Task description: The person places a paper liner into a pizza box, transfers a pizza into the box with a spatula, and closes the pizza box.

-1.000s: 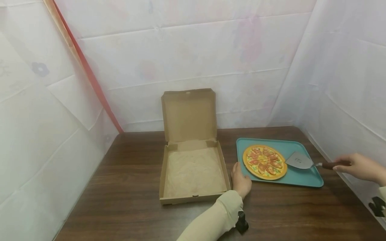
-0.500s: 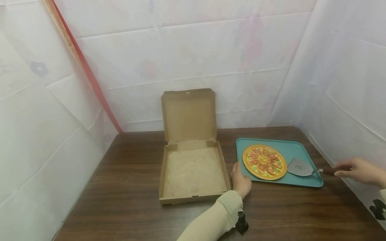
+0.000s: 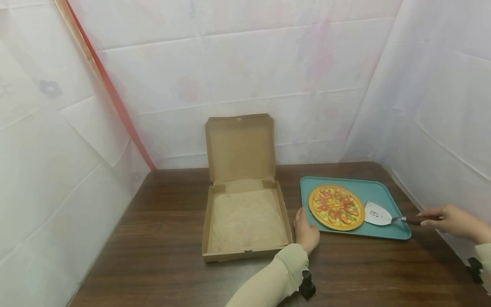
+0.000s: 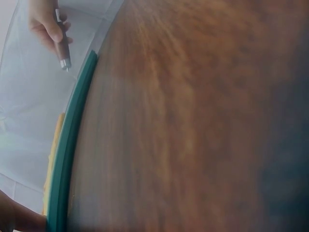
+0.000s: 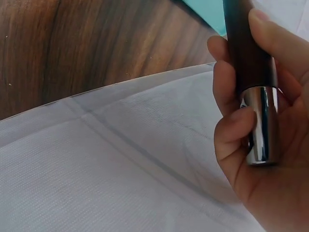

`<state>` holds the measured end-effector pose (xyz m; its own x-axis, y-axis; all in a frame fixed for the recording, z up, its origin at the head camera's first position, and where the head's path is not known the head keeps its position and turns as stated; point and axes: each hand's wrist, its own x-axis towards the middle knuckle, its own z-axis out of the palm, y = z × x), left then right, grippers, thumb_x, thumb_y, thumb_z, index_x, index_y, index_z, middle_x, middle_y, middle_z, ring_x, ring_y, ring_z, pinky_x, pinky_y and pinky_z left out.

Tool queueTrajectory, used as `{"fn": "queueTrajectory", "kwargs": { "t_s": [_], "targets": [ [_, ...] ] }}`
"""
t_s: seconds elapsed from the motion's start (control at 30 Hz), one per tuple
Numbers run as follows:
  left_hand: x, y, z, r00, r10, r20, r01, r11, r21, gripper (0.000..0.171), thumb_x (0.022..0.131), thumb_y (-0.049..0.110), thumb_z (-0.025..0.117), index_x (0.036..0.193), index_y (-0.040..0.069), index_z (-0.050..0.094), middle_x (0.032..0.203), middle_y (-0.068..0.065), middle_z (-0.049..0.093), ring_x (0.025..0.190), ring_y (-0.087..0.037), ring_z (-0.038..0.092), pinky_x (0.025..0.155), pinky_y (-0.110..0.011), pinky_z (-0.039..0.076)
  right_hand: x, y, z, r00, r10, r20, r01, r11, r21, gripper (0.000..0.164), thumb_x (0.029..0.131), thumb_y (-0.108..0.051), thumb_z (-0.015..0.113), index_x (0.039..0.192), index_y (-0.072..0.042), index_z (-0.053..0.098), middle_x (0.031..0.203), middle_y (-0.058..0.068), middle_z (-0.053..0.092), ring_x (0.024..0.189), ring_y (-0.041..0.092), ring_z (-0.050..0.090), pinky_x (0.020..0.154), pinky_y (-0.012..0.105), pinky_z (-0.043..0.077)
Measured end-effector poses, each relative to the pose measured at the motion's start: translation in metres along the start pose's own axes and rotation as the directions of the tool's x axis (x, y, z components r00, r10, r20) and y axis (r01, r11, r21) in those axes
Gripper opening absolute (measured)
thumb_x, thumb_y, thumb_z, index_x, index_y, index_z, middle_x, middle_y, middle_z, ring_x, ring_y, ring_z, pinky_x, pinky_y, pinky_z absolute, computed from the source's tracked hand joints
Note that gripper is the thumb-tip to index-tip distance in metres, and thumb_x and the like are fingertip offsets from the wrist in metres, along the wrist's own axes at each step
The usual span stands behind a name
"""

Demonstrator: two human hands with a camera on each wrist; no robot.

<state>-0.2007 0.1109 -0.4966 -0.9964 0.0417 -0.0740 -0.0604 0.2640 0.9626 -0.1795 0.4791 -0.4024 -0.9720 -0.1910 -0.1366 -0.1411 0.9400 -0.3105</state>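
Observation:
A round pizza (image 3: 336, 207) with an orange rim lies flat on a teal tray (image 3: 374, 187). At the tray's near left corner, my left hand (image 3: 307, 233) holds the edge, fingers along the left side and thumb by the front. My right hand (image 3: 454, 221) grips the dark handle of a pizza server (image 3: 377, 213), its metal cap showing in the right wrist view (image 5: 263, 128). The server's blade is low over the tray, its front edge at the pizza's right rim. Whether the tip is under the rim I cannot tell.
Left of the tray stands a cardboard pizza box (image 3: 248, 221), lid raised and brown paper inside. My left forearm (image 3: 268, 277) passes by its near right corner. White sheets (image 3: 245, 68) surround the wooden table (image 3: 161, 238) at the back and sides.
The server's blade has swung slightly towards the front and now meets the pizza's right rim, its face turned brighter. My right hand has shifted slightly down and left. My left hand stays put.

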Motion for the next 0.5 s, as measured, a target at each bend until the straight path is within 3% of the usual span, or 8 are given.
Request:
{"fn": "queueTrajectory", "kwargs": {
  "t_s": [0.17,0.3,0.43,0.5],
  "targets": [
    [-0.004,0.002,0.005,1.000,0.005,-0.014,-0.004,1.000,0.012,0.058,0.095,-0.003,0.048,0.150,0.002,0.033,0.157,-0.014,0.030,0.146,-0.034,0.027,0.116,-0.050,0.031,0.005,0.009,0.002,1.000,-0.005,-0.013,0.004,1.000,-0.029,0.036,0.088,-0.019,0.070,0.108,0.012,0.068,0.096,0.025,0.071,0.072,0.006,0.050,0.062,0.032,0.046],
    [-0.008,0.004,0.009,1.000,0.010,-0.021,-0.009,1.000,0.023,0.058,0.095,-0.003,0.048,0.151,0.002,0.033,0.157,-0.014,0.030,0.146,-0.034,0.027,0.116,-0.050,0.031,0.007,0.014,0.005,1.000,-0.019,-0.025,0.019,1.000,-0.015,0.035,0.087,-0.019,0.072,0.106,0.011,0.069,0.098,0.028,0.070,0.080,0.015,0.061,0.068,0.046,0.053],
    [-0.012,0.008,0.012,0.999,0.012,-0.034,-0.011,0.999,0.034,0.058,0.094,-0.004,0.047,0.150,0.002,0.033,0.157,-0.014,0.030,0.146,-0.035,0.027,0.116,-0.050,0.031,0.009,0.021,0.009,0.998,-0.053,-0.036,0.053,0.999,-0.002,0.035,0.088,-0.019,0.071,0.106,0.011,0.069,0.097,0.027,0.071,0.082,0.021,0.063,0.068,0.047,0.053],
    [-0.014,0.010,0.014,0.999,0.011,-0.043,-0.009,0.999,0.037,0.059,0.093,-0.004,0.047,0.150,0.001,0.034,0.157,-0.015,0.031,0.146,-0.035,0.027,0.116,-0.051,0.031,0.009,0.024,0.010,0.997,-0.061,-0.048,0.060,0.998,-0.009,0.036,0.087,-0.021,0.071,0.106,0.010,0.070,0.096,0.025,0.071,0.081,0.016,0.062,0.068,0.044,0.052]
  ]
}}
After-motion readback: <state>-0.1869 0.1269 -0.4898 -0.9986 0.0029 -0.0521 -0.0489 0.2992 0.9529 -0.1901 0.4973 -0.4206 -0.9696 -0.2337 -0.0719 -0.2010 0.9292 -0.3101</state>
